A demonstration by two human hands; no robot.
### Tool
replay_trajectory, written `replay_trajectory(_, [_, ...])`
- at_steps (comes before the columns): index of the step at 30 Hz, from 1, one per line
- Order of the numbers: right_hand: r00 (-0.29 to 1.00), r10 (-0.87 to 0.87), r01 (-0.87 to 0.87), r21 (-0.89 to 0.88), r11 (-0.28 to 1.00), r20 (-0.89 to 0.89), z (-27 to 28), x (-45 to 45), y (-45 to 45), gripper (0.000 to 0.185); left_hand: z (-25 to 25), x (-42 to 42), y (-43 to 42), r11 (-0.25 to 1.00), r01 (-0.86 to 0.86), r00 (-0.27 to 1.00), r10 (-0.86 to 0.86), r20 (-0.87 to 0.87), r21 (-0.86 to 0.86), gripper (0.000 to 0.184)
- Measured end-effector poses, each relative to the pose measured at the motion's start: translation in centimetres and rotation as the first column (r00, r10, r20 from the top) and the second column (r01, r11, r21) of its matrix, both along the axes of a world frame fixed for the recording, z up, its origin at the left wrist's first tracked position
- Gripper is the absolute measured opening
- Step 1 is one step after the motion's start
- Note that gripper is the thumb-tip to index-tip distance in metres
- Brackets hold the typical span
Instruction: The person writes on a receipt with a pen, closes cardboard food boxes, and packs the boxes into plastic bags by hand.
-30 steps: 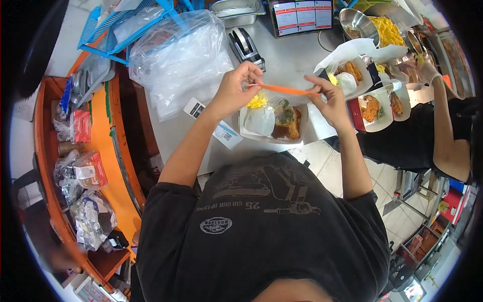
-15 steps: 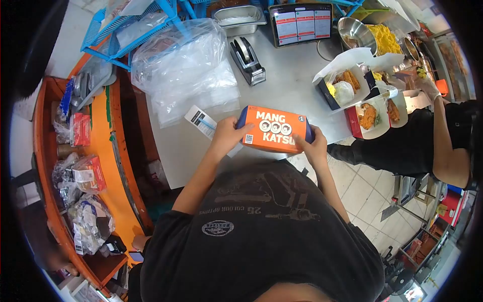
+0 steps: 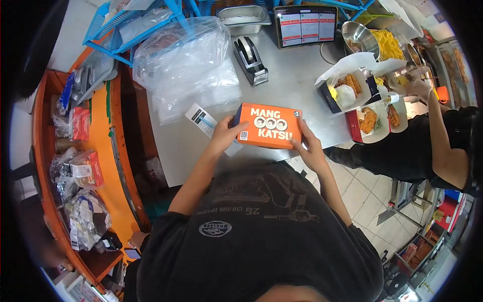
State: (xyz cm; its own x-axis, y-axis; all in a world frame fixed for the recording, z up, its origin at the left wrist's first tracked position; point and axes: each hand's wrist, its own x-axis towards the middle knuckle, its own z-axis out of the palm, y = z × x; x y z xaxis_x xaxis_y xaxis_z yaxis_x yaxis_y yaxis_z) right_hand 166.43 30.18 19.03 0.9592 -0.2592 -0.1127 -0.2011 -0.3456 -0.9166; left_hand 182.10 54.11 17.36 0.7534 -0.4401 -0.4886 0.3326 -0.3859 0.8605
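Note:
An orange takeout box [image 3: 271, 126] with a printed lid and dark blue side is held level between both my hands over the table's near edge. My left hand [image 3: 225, 135] grips its left end, thumb on the lid. On the right end, my right hand [image 3: 310, 147] is closed, with its thumb near the lower corner and fingers along the side. The lid looks closed. Just left of the box lies a printed paper slip [image 3: 202, 121], partly covered by my left hand and forearm. What is inside the box is hidden.
Clear plastic bags [image 3: 188, 75] lie at the left of the metal table [image 3: 294, 70]. Beyond stand a tape dispenser [image 3: 250, 61] and a tablet [image 3: 306, 27]. Open food boxes [image 3: 344, 93] are at the right, where a co-worker's gloved hand [image 3: 419, 88] reaches over food.
The box's right end has come round so the lid faces me more squarely, and my right hand has shifted slightly left. The co-worker's hand has moved slightly.

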Motion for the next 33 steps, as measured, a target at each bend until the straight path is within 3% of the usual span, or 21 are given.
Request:
replay_trajectory(3, [1.0, -0.001, 0.001, 0.016, 1.0, -0.025, -0.1, 0.1, 0.1, 0.065, 0.9, 1.7, 0.5, 0.959, 0.239, 0.971, -0.237, -0.034, 0.154, 0.069])
replay_trajectory(6, [1.0, 0.004, -0.003, 0.046, 0.999, -0.023, -0.2, 0.4, 0.1, 0.064, 5.0, 2.5, -0.2, 0.9, 0.372, 0.92, -0.325, -0.217, 0.229, 0.064])
replay_trajectory(9, [0.999, 0.03, -0.03, -0.029, 0.999, 0.017, -1.0, 0.8, -0.5, 0.065, 1.2, 0.1, -0.9, 0.98, 0.124, 0.974, -0.15, -0.169, -0.152, 0.06])
replay_trajectory(11, [0.997, 0.069, -0.062, -0.132, 0.989, 0.047, -0.8, 0.2, -0.9, 0.064, -1.5, -1.0, -0.3, 0.994, 0.085, 0.975, -0.097, 0.2, 0.068, 0.056])
replay_trajectory(12, [0.993, 0.095, -0.08, -0.196, 0.977, 0.069, -0.1, -0.2, -1.3, 0.063, -2.5, -1.1, -0.1, 0.986, 0.033, 0.917, -0.095, 0.387, 0.165, 0.055])
replay_trajectory(15, [0.988, 0.13, -0.102, -0.276, 0.956, 0.086, -0.3, -1.3, -1.5, 0.061, -0.6, -1.4, 1.8, 0.938, 0.338, 0.69, -0.193, 0.698, -0.074, 0.053])
replay_trajectory(18, [0.991, 0.115, -0.085, -0.339, 0.937, 0.072, -0.6, -1.5, -0.8, 0.055, -4.4, -2.0, 2.0, 0.906, 0.423, 0.564, -0.242, 0.79, -0.024, 0.053])
replay_trajectory(20, [0.993, 0.105, -0.074, -0.385, 0.92, 0.058, -0.9, -1.2, -0.8, 0.053, -4.5, -2.6, 1.9, 0.919, 0.395, 0.581, -0.237, 0.778, -0.016, 0.05])
replay_trajectory(21, [0.993, 0.106, -0.081, -0.368, 0.926, 0.048, -0.8, -1.0, -0.9, 0.052, -4.4, -3.0, 1.8, 0.927, 0.374, 0.591, -0.227, 0.774, -0.013, 0.049])
replay_trajectory(27, [0.989, 0.084, -0.051, -0.253, 0.966, 0.124, -3.3, 1.3, -0.7, 0.05, -4.2, -3.3, -1.4, 0.98, 0.169, 0.344, -0.158, 0.926, 0.104, 0.042])
replay_trajectory(30, [0.983, 0.068, -0.037, -0.181, 0.983, 0.168, -3.2, 2.7, -0.1, 0.05, -4.4, -3.8, -1.8, 0.996, 0.083, 0.442, -0.048, 0.896, 0.012, 0.032])
replay_trajectory(31, [0.974, 0.085, -0.048, -0.178, 0.983, 0.209, -3.4, 3.4, -0.7, 0.046, -3.8, -3.7, -2.0, 0.997, 0.062, 0.412, -0.06, 0.909, 0.038, 0.028])
replay_trajectory(33, [0.976, 0.101, -0.005, -0.448, 0.894, 0.192, -2.0, 5.5, -2.1, 0.04, -1.6, -3.5, -2.6, 0.996, 0.022, 0.352, -0.087, 0.932, 0.085, 0.019])
